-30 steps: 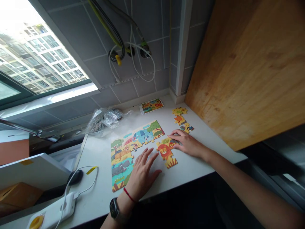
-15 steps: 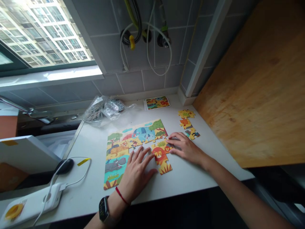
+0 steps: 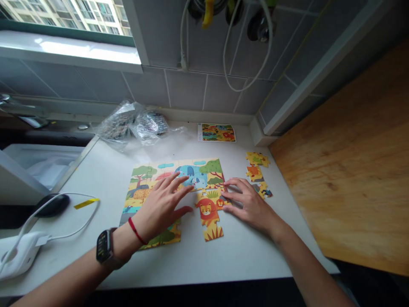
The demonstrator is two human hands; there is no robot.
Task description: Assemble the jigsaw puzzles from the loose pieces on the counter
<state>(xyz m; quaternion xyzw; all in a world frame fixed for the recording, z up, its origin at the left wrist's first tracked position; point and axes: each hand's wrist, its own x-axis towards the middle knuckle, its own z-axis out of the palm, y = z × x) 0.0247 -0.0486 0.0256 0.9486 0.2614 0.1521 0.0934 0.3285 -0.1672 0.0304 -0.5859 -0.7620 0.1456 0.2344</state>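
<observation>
A partly joined jigsaw puzzle [image 3: 140, 171] with trees, elephants and water lies flat on the white counter. My left hand [image 3: 166, 198], fingers spread, rests over its middle and hides part of the picture. Beside it, a joined lion section [image 3: 207, 209] sits at the lower right, close against the elephant part. My right hand [image 3: 247, 204] has its fingers apart, with the fingertips on the right edge of the lion section and near the tree piece. Several loose puzzle pieces [image 3: 254, 174] lie to the right of that hand.
A small picture card [image 3: 219, 133] lies at the back by the wall. Clear plastic bags [image 3: 134, 123] with pieces stand behind the puzzle. On the left are a power strip [image 3: 22, 256], its cable and a black mouse [image 3: 53, 204]. A wooden panel [image 3: 348, 170] bounds the right.
The lion section has moved up against the elephant part, with my right hand at its edge. My left hand has shifted up and left over the puzzle. The view has tilted down.
</observation>
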